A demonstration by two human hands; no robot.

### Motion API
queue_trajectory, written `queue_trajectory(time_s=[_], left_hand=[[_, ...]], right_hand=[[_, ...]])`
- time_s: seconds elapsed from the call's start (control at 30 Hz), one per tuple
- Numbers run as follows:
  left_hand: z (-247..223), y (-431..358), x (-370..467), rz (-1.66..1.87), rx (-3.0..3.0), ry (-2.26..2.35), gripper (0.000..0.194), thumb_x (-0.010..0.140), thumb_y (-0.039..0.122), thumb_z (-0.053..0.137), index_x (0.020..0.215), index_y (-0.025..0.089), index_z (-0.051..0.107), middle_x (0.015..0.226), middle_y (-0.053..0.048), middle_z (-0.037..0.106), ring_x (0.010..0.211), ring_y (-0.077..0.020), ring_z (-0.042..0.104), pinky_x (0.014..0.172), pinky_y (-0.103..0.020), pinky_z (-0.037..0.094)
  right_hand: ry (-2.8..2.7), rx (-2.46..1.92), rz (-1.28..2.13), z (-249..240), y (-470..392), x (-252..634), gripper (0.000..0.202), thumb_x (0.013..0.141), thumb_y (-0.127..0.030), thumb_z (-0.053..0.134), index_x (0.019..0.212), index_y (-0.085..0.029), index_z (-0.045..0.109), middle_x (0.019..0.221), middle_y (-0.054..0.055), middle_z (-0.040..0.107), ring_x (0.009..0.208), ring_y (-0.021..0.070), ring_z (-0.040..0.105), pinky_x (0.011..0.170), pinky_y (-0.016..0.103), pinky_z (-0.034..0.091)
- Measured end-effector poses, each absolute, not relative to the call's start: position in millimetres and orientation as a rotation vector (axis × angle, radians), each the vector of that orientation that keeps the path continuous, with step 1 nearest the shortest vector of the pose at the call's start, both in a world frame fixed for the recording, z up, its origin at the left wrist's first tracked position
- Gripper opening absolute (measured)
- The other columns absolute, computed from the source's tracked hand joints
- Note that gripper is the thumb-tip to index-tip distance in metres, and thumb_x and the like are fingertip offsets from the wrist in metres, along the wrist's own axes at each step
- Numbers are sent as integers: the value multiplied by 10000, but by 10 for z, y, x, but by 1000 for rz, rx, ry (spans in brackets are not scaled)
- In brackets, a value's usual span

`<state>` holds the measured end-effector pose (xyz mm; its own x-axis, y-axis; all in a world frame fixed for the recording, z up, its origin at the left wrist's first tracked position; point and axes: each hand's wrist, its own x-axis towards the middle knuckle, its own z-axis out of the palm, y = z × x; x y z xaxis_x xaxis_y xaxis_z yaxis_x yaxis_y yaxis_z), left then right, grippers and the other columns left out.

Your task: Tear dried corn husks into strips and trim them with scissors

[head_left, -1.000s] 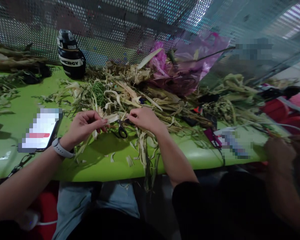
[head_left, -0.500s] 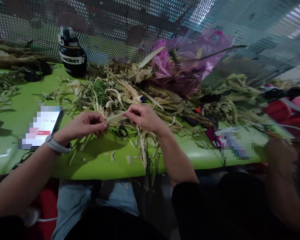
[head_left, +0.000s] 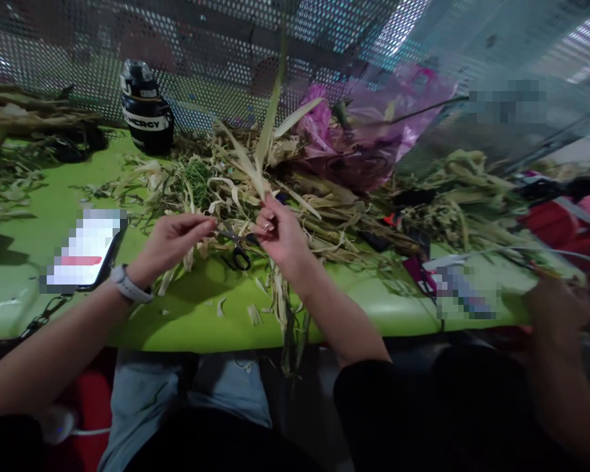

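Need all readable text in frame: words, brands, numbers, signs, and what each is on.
"NERGY": white band on the black bottle; any letters further left curve out of clear view.
Bottle, upper band and small print near the base: too small or blurred to read.
Phone screen at left: pixelated, unreadable.
Pixelated object on the green table at right: unreadable.
No other text legible.

The husk (head_left: 270,131) is long, flat and pale yellow-green, wide low down and skinny up high. The right hand (head_left: 281,229) pinches its bottom end. It points up, leaning a bit right, over the heap (head_left: 347,206). Its top is blurry. A pale strip (head_left: 240,156) slants left beside it; I can't tell if they join.
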<state>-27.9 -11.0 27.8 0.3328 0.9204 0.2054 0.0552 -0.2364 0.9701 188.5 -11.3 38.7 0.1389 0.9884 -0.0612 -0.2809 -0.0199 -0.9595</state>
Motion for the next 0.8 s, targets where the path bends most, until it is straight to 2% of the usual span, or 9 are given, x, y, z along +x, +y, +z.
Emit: queue_trajectory(time_s=[0.1,0.2,0.3,0.53,0.67,0.8], left_hand=[[192,-222,-116,1090,1665,902,427,823,501,663,1078,164,722,1029,-85,733,931,-207,659,804,-322,516],[178,-244,-88,1084,1731,903,366,874,498,596,922,157,717,848,-54,702,804,-174,630,713,-280,488],[195,-259,-115,1103,1769,972,365,899,480,564,742,164,659,683,-20,617,659,-145,555,599,-258,429],[213,-347,-123,1101,1877,946,337,872,444,614,673,182,542,609,14,489,566,-113,426,522,-249,338],[175,-341,-105,1114,1875,989,349,939,421,487,680,187,498,635,6,479,605,-123,440,569,-254,373],[165,-329,-85,1039,1637,833,307,941,427,465,756,191,532,646,1,532,579,-129,502,562,-260,433]], right_hand=[[-847,-1084,1371,254,-306,1566,388,768,-516,676,735,-226,420,525,-92,404,413,50,351,398,198,317],[-909,-1103,1393,133,-436,1398,401,740,-532,693,733,-225,434,520,-91,453,400,53,389,396,201,339],[-1011,-1116,1372,52,-486,1338,384,763,-543,666,727,-224,455,527,-79,504,401,66,434,408,214,376],[-1008,-1117,1338,21,-507,1298,334,766,-478,675,709,-225,465,492,-80,492,387,77,442,397,220,395],[-1068,-1098,1357,5,-537,1272,326,789,-493,648,713,-220,488,486,-73,512,388,83,467,410,225,423],[-1146,-1070,1389,-2,-561,1263,347,799,-536,638,730,-222,508,495,-72,543,399,92,511,418,228,458]])
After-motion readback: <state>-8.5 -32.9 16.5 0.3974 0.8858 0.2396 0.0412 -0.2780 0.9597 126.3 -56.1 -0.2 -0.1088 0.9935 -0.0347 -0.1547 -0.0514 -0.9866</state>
